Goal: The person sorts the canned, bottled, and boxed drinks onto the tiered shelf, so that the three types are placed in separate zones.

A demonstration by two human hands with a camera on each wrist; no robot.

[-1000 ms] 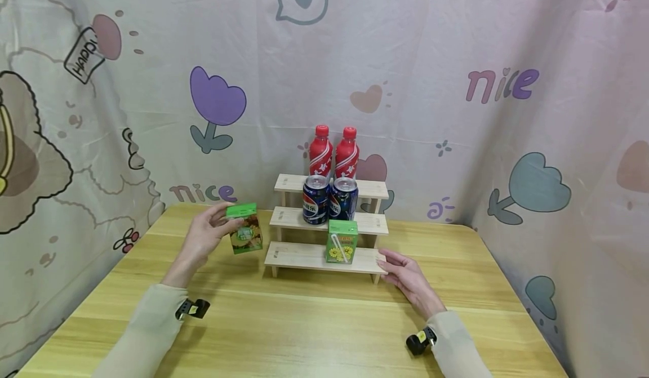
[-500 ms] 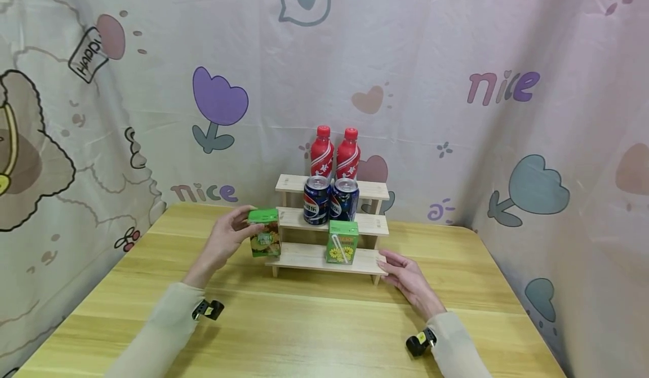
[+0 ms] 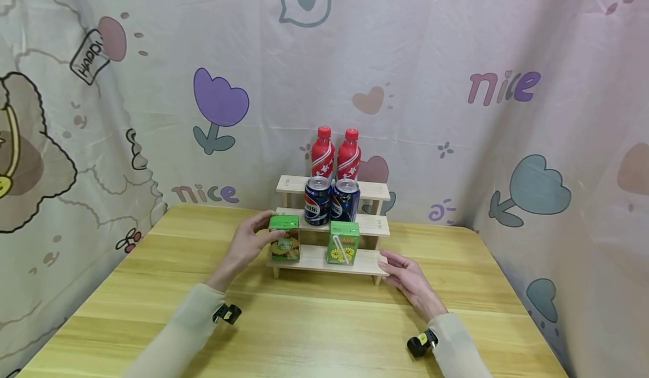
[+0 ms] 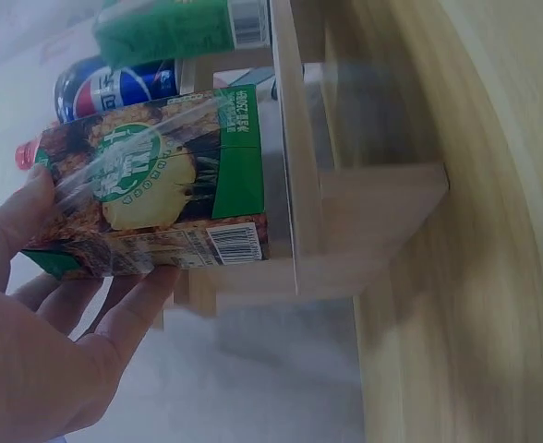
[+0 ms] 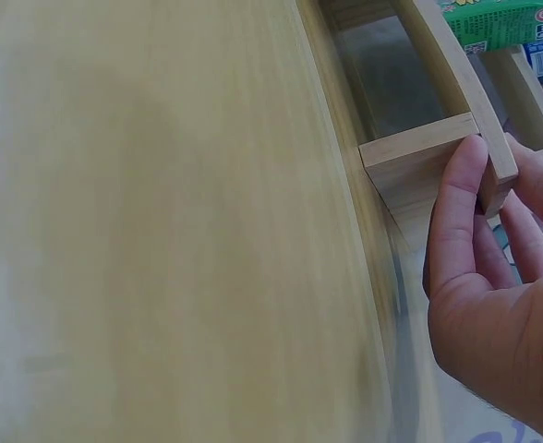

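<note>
My left hand (image 3: 249,247) holds a green juice box (image 3: 285,247) between thumb and fingers, at the left end of the lowest shelf. Pineapple pictures cover this box (image 4: 142,180) in the left wrist view; whether its base touches the board I cannot tell. A second green juice box (image 3: 343,244), with yellow flowers and a straw on its front, stands on the same board to the right. My right hand (image 3: 409,282) grips the right end of the three-step wooden rack (image 3: 314,258). In the right wrist view, thumb and fingers pinch the board's end (image 5: 496,175).
Two blue Pepsi cans, one left (image 3: 317,202) and one right (image 3: 345,200), stand on the middle step. Behind them, two red bottles (image 3: 322,155) are on the top step. The wooden table (image 3: 314,327) meets a printed curtain (image 3: 426,57) at the back.
My left hand has carried the pineapple juice box rightward, from beside the rack to over the lowest shelf's left end. My right hand keeps its grip on the rack.
</note>
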